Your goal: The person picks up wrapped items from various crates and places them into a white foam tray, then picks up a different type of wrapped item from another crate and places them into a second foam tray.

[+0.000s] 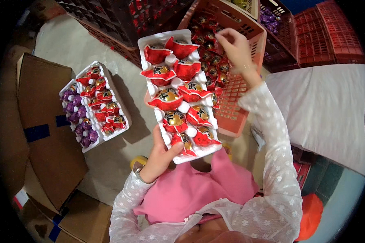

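Note:
My left hand [161,158] grips the near end of a white foam tray [159,39], its thumb over the front edge. Two rows of round items in red and gold wrappers [166,99] sit in the tray, their red wrapper edges flaring out. To the right, an orange plastic crate [230,121] holds many similar red-and-gold wrapped items [215,60]. Above that crate, my right hand [236,49] has its thumb and fingers curled together in a pinch. Whatever may be between those fingertips does not show.
A second foam tray [121,101] with red-and-gold and purple wrapped items stands on the floor at left. Beyond it are open cardboard boxes [52,117]. Dark crates [109,24] are stacked at the back, red crates [314,34] far right. A white-covered surface [320,109] lies at right.

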{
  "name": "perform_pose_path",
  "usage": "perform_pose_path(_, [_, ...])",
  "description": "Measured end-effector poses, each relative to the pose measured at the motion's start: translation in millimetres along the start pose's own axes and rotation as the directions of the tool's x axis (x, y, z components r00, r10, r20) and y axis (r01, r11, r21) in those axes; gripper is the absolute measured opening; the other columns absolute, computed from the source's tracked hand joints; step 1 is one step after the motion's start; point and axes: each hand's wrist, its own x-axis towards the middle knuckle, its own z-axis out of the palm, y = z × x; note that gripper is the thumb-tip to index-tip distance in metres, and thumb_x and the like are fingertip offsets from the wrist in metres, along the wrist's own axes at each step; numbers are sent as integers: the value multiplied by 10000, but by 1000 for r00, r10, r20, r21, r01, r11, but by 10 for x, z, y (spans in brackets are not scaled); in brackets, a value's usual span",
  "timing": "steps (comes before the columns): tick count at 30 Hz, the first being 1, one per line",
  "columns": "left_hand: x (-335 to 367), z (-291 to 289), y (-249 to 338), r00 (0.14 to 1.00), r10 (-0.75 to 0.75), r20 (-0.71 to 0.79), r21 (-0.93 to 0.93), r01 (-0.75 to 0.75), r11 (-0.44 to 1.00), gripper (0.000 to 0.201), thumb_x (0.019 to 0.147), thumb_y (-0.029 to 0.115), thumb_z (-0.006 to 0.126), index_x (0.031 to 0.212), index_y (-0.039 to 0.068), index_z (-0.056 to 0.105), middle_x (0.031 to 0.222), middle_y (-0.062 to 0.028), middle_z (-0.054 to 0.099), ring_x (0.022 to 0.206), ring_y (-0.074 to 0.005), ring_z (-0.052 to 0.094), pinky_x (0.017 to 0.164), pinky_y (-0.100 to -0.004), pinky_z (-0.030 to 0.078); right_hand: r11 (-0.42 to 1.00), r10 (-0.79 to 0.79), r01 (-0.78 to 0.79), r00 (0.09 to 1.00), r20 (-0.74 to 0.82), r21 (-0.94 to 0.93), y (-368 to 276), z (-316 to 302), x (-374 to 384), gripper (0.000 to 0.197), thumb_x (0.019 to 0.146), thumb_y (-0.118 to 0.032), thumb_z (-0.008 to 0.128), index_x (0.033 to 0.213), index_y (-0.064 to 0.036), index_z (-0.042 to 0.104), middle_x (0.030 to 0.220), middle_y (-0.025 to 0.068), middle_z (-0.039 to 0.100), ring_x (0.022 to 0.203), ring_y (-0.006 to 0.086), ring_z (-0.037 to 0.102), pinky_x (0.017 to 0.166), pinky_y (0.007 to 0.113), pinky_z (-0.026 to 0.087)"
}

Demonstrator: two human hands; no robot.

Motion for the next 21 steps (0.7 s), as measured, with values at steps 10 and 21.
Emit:
perform_pose_path(10, [27,-107,35,993,-92,68,-80,98,992,929,828,121,719,1423,54,9,1412,-148,304,1304,-211,346,1071,-388,340,323,-29,105,995,101,-940,1115,915,1192,996,612,-345,852,1438,-144,332,1466,93,344,1384,358,240,1075,534,320])
perform_pose_path(21, [56,-93,-25,996,-48,78,-87,54,995,940,834,152,719,1425,45,-4,1414,-150,293,1309,-217,334,1077,-394,330,737,-28,123,988,152,-665,1370,430,1383,546,853,-226,667,1346,-132,451,1252,142,570,1181,265,528,966,433,416])
